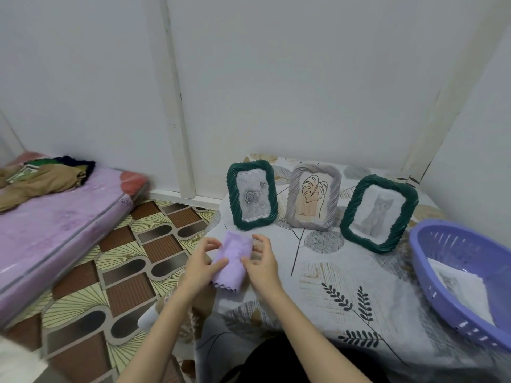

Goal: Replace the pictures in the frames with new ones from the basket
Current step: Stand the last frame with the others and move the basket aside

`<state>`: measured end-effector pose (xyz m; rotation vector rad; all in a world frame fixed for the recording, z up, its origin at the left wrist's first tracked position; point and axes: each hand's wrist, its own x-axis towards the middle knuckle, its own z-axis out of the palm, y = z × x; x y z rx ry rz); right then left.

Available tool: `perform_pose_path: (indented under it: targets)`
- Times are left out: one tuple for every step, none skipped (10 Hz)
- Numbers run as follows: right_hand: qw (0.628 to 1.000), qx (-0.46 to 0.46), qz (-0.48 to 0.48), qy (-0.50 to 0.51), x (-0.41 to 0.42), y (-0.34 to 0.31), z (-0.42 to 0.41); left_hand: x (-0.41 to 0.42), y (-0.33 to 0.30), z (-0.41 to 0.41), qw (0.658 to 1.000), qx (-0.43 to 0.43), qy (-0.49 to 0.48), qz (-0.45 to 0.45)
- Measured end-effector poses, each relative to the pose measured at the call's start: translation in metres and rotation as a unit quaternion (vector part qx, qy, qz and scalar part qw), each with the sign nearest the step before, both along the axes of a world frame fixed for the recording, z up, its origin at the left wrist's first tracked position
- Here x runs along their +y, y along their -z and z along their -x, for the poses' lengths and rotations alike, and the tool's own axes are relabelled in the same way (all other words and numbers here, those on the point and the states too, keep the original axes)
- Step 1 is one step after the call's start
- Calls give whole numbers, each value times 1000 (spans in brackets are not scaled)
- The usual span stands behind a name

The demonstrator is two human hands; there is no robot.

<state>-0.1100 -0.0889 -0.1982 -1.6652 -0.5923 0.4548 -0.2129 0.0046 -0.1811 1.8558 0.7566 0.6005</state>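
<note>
Three picture frames stand upright on the table: a green frame (252, 194) with a rose drawing at the left, a grey frame (313, 197) with a leaf drawing in the middle, and a green frame (378, 214) with a cat picture at the right. A purple basket (453, 269) at the right edge holds white paper sheets (459, 288). Near the table's left edge, my left hand (203, 265) and my right hand (262, 262) hold a folded lilac cloth (233, 259) between them, fingers curled round its sides.
The table wears a leaf-patterned cover (331, 286) and sits in a white-walled corner. A pink mattress (55, 230) with heaped clothes (41, 176) lies on the patterned floor (116, 272) to the left.
</note>
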Motion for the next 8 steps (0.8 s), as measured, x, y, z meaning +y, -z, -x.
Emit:
perform_pose_path:
  targets:
    - [957,-214,180,-72,-3,5,5,6,15,2,944,234,96,-210]
    - [874,-333,336,-113,-14,12,1,17,22,4,896,343,169,-227]
    - [854,-336,364,-160,-21,13,-5,29,19,0,877,355,217,-239]
    - [871,-310,347,-158,-35,7,-11,25,9,-14,877,364,196,-245]
    - [905,-275,318,-70,-67,4,-26,6,8,-34,873,357,172,-284]
    - [906,-266,327,26,-116,9,-46,-13,14,-48,860,370,136,-324]
    - [898,-277,334,79,-158,20,-62,-30,20,-67,860,337,73,-376]
    - [886,-333,294,131,-190,37,-66,-75,35,-71,903,204,91,-367]
